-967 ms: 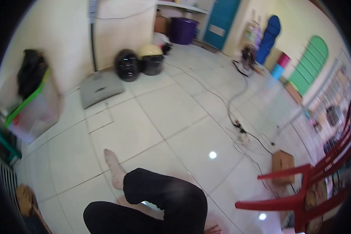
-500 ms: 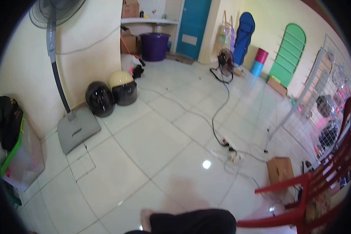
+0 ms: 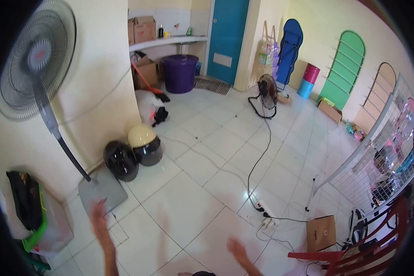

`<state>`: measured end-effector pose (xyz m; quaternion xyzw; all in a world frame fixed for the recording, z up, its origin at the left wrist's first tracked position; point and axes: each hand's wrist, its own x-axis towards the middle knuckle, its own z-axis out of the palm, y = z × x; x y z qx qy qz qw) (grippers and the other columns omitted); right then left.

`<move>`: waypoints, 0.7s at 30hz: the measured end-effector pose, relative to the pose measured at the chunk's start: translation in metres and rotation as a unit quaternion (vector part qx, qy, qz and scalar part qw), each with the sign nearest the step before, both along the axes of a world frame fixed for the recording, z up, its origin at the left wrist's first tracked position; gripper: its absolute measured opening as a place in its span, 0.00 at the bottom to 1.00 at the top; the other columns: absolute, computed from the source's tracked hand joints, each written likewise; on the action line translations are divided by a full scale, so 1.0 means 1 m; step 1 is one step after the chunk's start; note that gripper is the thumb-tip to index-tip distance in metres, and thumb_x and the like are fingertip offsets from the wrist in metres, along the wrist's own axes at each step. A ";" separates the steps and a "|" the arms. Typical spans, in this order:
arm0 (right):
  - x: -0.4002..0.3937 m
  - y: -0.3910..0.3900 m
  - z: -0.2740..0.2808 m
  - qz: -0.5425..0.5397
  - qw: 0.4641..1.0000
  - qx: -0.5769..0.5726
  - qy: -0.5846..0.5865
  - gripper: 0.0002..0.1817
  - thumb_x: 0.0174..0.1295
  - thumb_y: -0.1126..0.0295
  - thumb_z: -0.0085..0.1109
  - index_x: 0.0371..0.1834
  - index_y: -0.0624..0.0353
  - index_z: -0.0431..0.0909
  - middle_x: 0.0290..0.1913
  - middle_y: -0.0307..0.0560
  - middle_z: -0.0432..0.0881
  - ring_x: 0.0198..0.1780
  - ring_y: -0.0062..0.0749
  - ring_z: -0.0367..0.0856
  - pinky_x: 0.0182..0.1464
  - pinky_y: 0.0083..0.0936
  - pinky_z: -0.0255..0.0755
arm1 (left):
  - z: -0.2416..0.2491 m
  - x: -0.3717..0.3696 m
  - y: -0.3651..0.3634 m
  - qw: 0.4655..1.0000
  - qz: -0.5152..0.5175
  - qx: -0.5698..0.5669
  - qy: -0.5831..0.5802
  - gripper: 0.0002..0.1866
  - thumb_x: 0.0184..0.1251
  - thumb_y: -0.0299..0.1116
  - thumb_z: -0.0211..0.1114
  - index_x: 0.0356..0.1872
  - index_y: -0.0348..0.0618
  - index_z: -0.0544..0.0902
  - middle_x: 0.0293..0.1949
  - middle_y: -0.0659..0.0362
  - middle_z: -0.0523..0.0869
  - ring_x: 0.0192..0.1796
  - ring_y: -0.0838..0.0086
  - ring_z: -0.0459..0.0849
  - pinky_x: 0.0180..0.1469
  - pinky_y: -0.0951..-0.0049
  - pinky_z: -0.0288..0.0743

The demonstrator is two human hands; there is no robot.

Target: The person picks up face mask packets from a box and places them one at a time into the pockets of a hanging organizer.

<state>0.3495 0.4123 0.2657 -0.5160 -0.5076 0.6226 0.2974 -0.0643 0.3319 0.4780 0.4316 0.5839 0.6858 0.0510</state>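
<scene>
While neither hand showed half a second ago, both now stand in view, blurred.

Left hand point(image 3: 99, 216): raised before the flat grey plastic base point(image 3: 111, 187) of the tall grey pedestal fan point(image 3: 50, 123); whether it touches, I cannot tell. Fingers spread or folded: unclear. Nothing visible in the grip.

Right hand point(image 3: 238, 250): above the glossy white tiled floor point(image 3: 179, 216), nearest the white power strip point(image 3: 262, 204) with dark plugs, apart from it in the view. Finger position likewise unclear; no held object seen.

Fan: upright at my left, its round wire-caged head now shown almost whole. Beside its base: one glossy black helmet point(image 3: 120, 162), one cream helmet with dark visor point(image 3: 143, 142).

Bearing on the work: my judgement, both hands unladen and in motion.
</scene>
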 end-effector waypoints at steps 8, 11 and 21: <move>-0.006 0.041 0.569 -0.042 0.899 0.407 0.156 0.27 0.62 0.62 0.48 0.62 0.64 0.57 0.64 0.50 0.61 0.65 0.37 0.59 0.63 0.35 0.55 | 0.373 0.092 0.037 0.981 0.113 0.149 0.050 0.26 0.69 0.37 0.43 0.65 0.39 0.53 0.62 0.49 0.64 0.64 0.61 0.63 0.65 0.65 0.55; 0.015 0.021 0.675 -0.050 0.845 0.492 0.205 0.27 0.62 0.61 0.48 0.61 0.62 0.59 0.64 0.51 0.61 0.65 0.37 0.58 0.63 0.36 0.55 | 0.453 0.118 0.022 0.964 0.214 0.121 0.099 0.26 0.69 0.37 0.44 0.65 0.38 0.54 0.62 0.49 0.63 0.64 0.61 0.62 0.65 0.65 0.55; 0.110 0.044 0.823 -0.087 0.500 0.820 0.265 0.24 0.61 0.57 0.47 0.58 0.56 0.66 0.64 0.53 0.60 0.66 0.38 0.56 0.64 0.40 0.53 | 0.528 0.204 0.089 0.854 0.455 0.136 0.214 0.26 0.67 0.35 0.47 0.64 0.37 0.56 0.64 0.51 0.60 0.64 0.62 0.61 0.64 0.63 0.54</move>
